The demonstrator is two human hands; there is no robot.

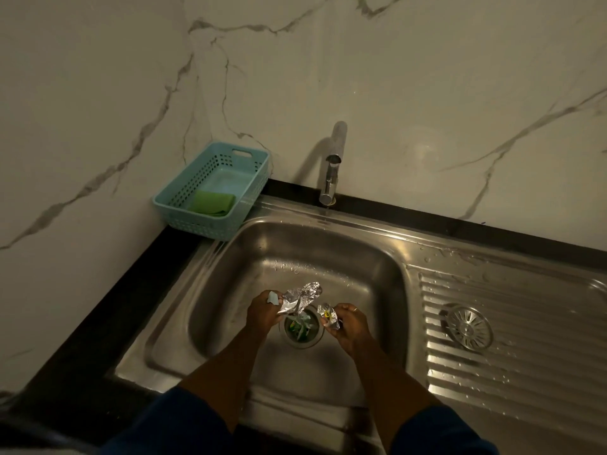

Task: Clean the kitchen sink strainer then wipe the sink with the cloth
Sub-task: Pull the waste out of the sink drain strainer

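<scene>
I see the marble wall point(427, 77) filling the top half, and under it the steel sink point(230, 290) with its basin in the middle and the ribbed draining board point(512, 366) on the right side. A black counter edge point(98, 323) runs around the sink on the left and behind. In the back left corner stands a teal basket point(174, 192), touching the wall, and inside it lies the folded green cloth point(212, 203), with its long side going from left to right. The tap point(331, 172) stands behind the basin, and its spout points toward me. The round strainer point(469, 327) lies flat on the draining board, well apart from the basin; being round, it has no long axis that I can tell. The drain hole point(300, 330) is open at the bottom of the basin, with green scraps inside. My left hand point(264, 310) is just left of the drain, fingers pinched together on a crumpled foil wrapper point(300, 297), which stretches up and to the right above the drain; a small pale blue piece point(272, 297) is also at these fingers. My right hand point(349, 321) is just right of the drain, closed on a small clear wrapper point(328, 315) with a yellow mark. The basin floor around both hands is open, and the walls are near on each side.
</scene>
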